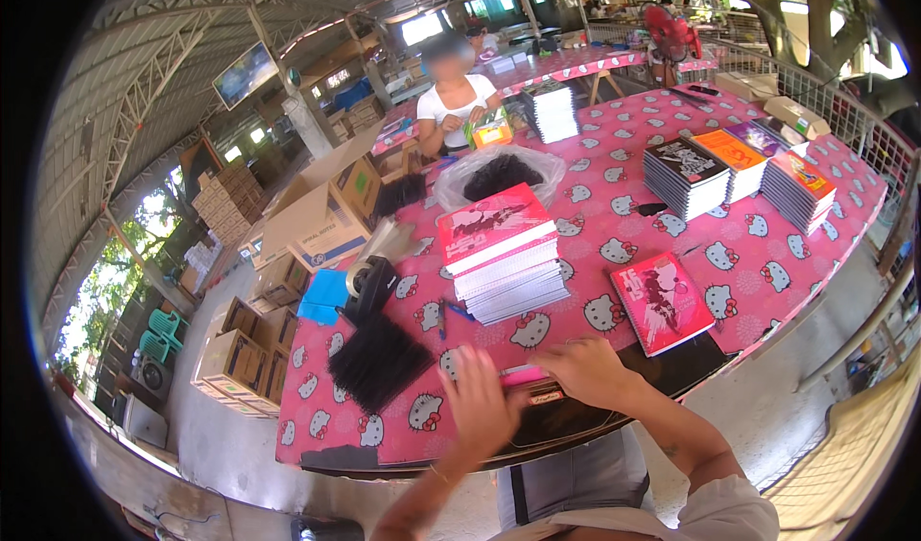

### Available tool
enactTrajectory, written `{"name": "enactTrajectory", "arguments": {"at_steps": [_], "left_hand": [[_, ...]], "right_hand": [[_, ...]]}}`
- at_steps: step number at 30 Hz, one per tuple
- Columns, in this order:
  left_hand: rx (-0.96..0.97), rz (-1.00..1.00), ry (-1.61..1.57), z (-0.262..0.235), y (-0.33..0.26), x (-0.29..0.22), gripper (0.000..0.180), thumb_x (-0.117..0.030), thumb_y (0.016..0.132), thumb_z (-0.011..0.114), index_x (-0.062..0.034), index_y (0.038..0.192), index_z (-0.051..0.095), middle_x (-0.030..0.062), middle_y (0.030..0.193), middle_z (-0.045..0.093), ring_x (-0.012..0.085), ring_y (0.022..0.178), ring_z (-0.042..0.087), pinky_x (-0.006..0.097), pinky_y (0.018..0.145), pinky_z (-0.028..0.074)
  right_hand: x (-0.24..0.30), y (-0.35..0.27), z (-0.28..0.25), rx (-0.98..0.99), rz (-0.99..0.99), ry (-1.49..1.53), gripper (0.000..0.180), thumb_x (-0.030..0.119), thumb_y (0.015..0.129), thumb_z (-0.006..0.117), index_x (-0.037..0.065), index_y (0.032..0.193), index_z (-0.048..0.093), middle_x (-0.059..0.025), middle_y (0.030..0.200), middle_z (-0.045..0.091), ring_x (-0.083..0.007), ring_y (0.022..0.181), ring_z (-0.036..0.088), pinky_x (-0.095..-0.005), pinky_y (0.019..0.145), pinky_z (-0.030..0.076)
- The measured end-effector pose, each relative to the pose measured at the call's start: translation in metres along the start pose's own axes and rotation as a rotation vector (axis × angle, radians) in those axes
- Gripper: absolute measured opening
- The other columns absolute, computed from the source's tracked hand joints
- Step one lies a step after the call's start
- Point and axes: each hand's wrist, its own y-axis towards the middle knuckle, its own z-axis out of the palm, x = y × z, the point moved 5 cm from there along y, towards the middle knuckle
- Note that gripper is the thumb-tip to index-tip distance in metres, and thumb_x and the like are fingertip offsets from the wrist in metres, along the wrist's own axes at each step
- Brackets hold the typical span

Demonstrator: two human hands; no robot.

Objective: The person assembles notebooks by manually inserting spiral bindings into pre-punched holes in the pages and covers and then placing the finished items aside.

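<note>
At the near table edge my right hand (pixel 587 373) bends its fingers over the top of a thin pink item, seen nearly edge-on, that looks like a notebook (pixel 523 375). My left hand (pixel 480 402) is beside its other end, fingers stretched out and blurred by motion. Whether the left hand touches it I cannot tell. Beyond my hands stands a tall stack of pink spiral notebooks (pixel 504 248). One pink spiral notebook (pixel 662 303) lies flat to the right. A spread bundle of black strips (pixel 381 361) lies left of my left hand, near blue pens (pixel 458 309).
A black tape dispenser (pixel 372 287) and blue paper (pixel 324 296) lie at the left. A plastic bag (pixel 552 167) holds black strips. More notebook stacks (pixel 683 181) stand right. Across the table a person (pixel 456 105) handles a notebook. Cardboard boxes (pixel 321 220) stand left.
</note>
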Motion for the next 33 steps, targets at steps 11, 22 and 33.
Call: {"name": "enactTrajectory", "arguments": {"at_steps": [11,22,33], "left_hand": [[0.225,0.092,-0.067,0.007,0.005,-0.024,0.089,-0.048,0.090,0.065,0.0120,0.148,0.035,0.0347,0.157,0.032,0.0487,0.148,0.030,0.070,0.118,0.017],[0.238,0.138,-0.125,0.002,0.008,-0.036,0.090,-0.049,0.089,0.065,0.0097,0.150,0.034,0.0339,0.158,0.031,0.0496,0.150,0.024,0.065,0.119,0.018],[-0.017,0.198,-0.250,-0.014,0.042,-0.019,0.056,-0.036,0.093,0.068,-0.0045,0.138,0.057,0.0165,0.136,0.058,0.0349,0.118,0.057,0.057,0.108,0.037]], "right_hand": [[-0.008,0.000,-0.003,0.063,0.058,0.082,0.024,0.018,0.083,0.066,0.014,0.106,0.069,-0.0080,0.084,0.072,-0.0309,0.077,0.071,-0.0457,0.069,0.054],[-0.001,0.002,-0.005,0.122,0.158,0.045,0.036,0.022,0.089,0.065,0.015,0.124,0.062,-0.0118,0.081,0.071,-0.0330,0.074,0.070,-0.0477,0.066,0.054],[-0.053,-0.062,0.028,-0.195,0.327,1.242,0.045,0.010,0.088,0.080,0.002,0.128,0.060,-0.0071,0.101,0.073,-0.0137,0.093,0.069,-0.0304,0.084,0.054]]}}
